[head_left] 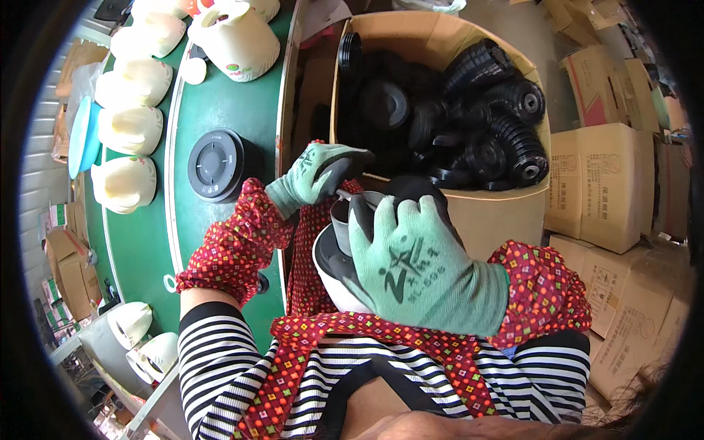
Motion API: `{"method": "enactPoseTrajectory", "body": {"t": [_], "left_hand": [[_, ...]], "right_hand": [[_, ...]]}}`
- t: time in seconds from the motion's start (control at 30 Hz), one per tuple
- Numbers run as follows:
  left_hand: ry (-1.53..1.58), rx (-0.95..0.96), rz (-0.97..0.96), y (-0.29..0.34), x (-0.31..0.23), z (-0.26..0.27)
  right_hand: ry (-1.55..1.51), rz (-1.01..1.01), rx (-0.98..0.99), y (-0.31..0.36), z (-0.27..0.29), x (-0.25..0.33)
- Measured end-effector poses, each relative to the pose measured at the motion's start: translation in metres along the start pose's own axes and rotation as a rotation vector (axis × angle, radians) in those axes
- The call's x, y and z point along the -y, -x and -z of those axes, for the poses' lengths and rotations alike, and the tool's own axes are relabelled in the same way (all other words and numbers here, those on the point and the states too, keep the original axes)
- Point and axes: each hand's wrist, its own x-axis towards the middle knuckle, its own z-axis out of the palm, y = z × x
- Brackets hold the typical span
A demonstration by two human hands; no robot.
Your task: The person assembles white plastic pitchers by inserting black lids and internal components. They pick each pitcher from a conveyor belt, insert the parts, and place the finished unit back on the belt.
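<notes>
Both hands wear mint-green gloves with dark-coated fingers. My right hand (425, 279) closes round a grey metal cylinder (342, 224), its thumb lying along the side. Below the cylinder, a white rounded body (330, 282) with a dark inset rests against my lap, partly covered by the right hand. Just above and left of the cylinder is my left hand (317, 174), fingers and thumb drawn together; whatever they pinch is too small to make out. A thin grey piece (343, 194) sticks out from the cylinder's rim close to the left thumb.
A green worktable (213, 95) on the left bears a round black part (216, 165), a row of cream pot shells (125, 183) and a cream jug body (238, 44). Ahead stands an open carton (440, 26) heaped with black round parts (506, 147). Cardboard boxes (594, 183) are stacked right.
</notes>
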Motion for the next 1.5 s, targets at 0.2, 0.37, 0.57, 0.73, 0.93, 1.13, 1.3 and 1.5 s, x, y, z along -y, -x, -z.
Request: {"method": "enactPoseTrajectory", "body": {"t": [0.2, 0.37, 0.57, 0.73, 0.93, 1.13, 1.3, 1.5], "left_hand": [[-0.259, -0.099, 0.176, 0.042, -0.047, 0.030], [-0.352, -0.416, 0.238, 0.138, -0.100, 0.037], [-0.762, -0.701, 0.746, 0.289, -0.079, -0.014], [-1.023, -0.745, 0.918, 0.372, -0.060, -0.037], [-0.590, -0.968, 0.395, 0.304, -0.148, -0.076], [-0.009, -0.973, 0.160, 0.304, -0.187, -0.153], [0.505, -1.472, 0.285, 0.356, -0.213, -0.143], [-0.049, -1.789, 0.381, 0.398, -0.147, -0.012]], "right_hand": [[-0.251, 0.058, -0.265, 0.007, 0.002, -0.008], [-0.453, 0.184, -0.409, 0.037, -0.012, -0.007], [-0.782, 0.115, -0.512, 0.040, -0.107, 0.001], [-0.948, -0.008, -0.617, 0.023, -0.093, 0.010], [-1.731, -0.275, -0.466, -0.008, -0.043, 0.066], [-1.290, 0.122, -0.053, -0.062, -0.131, 0.069], [-2.097, -0.261, 0.206, -0.085, -0.112, 0.144], [-1.712, -0.087, 0.178, -0.083, -0.153, 0.147]]}}
